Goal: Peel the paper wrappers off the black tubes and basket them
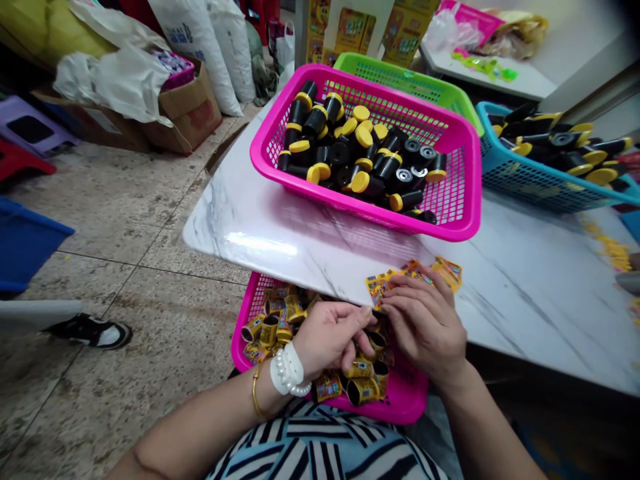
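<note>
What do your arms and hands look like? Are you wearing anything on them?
The left hand wears a white beaded bracelet and a thin gold bangle at the wrist. The right hand shows no jewellery. Both arms are bare, without gloves, above a black-and-white striped top.

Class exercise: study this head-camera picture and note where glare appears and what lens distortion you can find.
Head view: bright glare sits on the white marble tabletop towards its left corner; wide-angle distortion bows the blue plastic basket at the right edge.
</note>
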Motion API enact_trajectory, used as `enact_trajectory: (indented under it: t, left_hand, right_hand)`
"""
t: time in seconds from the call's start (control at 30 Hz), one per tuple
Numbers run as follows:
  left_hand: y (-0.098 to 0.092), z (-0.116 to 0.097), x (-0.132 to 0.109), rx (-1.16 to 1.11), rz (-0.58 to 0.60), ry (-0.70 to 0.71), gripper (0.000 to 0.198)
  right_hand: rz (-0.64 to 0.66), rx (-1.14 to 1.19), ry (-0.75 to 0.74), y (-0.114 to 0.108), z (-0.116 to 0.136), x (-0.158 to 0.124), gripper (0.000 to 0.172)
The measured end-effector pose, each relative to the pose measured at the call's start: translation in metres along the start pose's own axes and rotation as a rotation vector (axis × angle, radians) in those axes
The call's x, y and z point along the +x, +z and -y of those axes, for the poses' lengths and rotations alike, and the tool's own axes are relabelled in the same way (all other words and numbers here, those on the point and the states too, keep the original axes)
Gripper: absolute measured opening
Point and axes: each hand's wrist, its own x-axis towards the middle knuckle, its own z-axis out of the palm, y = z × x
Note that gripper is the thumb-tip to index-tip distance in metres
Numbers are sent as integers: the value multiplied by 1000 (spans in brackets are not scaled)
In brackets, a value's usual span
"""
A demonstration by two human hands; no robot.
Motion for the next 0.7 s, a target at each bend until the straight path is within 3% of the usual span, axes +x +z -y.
enact_trajectory:
  t: [0.03,0.17,0.4,0.5,0.6,0.7]
  left_hand:
    - [0,0,-1,4,-1,2,54]
    - [-5,0,-3,4,-15,9,54]
    - [-3,-2,-5,53,7,58,50]
    - [-6,-2,-7,49,-44,132,44]
    - [-14,-3,-13,88,-154,191,34]
    - [-20,-10,-20,238,-154,216,24]
  right_hand:
    - [9,-25,13,1,2,0,10]
    - [65,-164,33,4,8,-5,42]
    - [-24,-74,-110,3,21,-11,34]
    - [22,-67,-123,3,31,-12,38]
    - [39,77,18,-3,41,-14,48]
    - [49,366,368,-8,49,-13,38]
